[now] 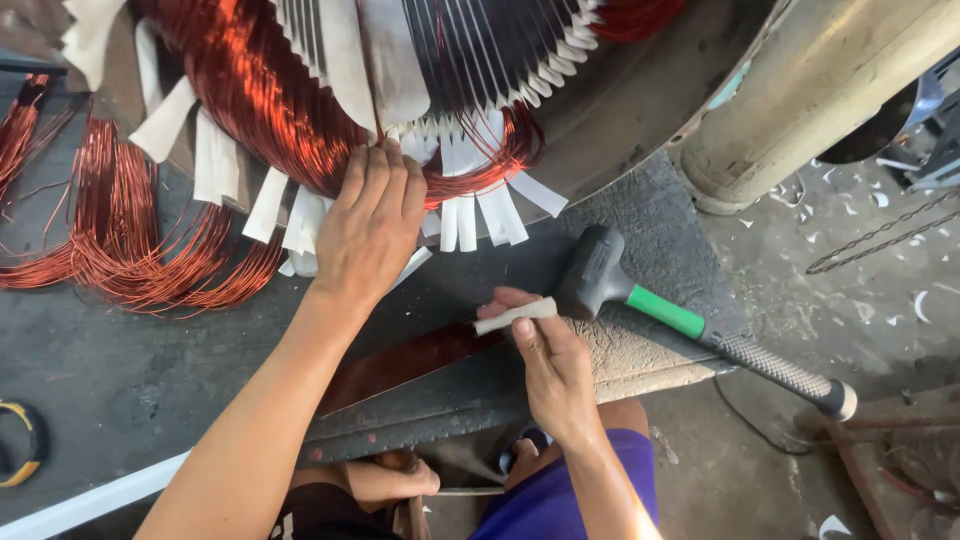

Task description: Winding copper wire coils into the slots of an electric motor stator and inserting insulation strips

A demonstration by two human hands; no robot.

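Note:
My left hand (368, 225) lies flat, fingers together, pressing on a bundle of copper winding wire (265, 95) at the edge of a large motor stator (480, 50). White insulation paper strips (475, 215) stick out from the slots around the hand. My right hand (548, 365) pinches a small white paper strip (515, 316) between thumb and fingers, low over a dark metal bench (430, 400). A rubber mallet (600, 275) with a green and black handle lies just right of that hand, untouched.
Loose copper coils (130, 240) hang off at the left. A thick beige pipe (810, 95) slants across the upper right. Paper scraps and a chain (880, 235) litter the concrete floor at right. A reddish flat bar (410, 362) lies on the bench.

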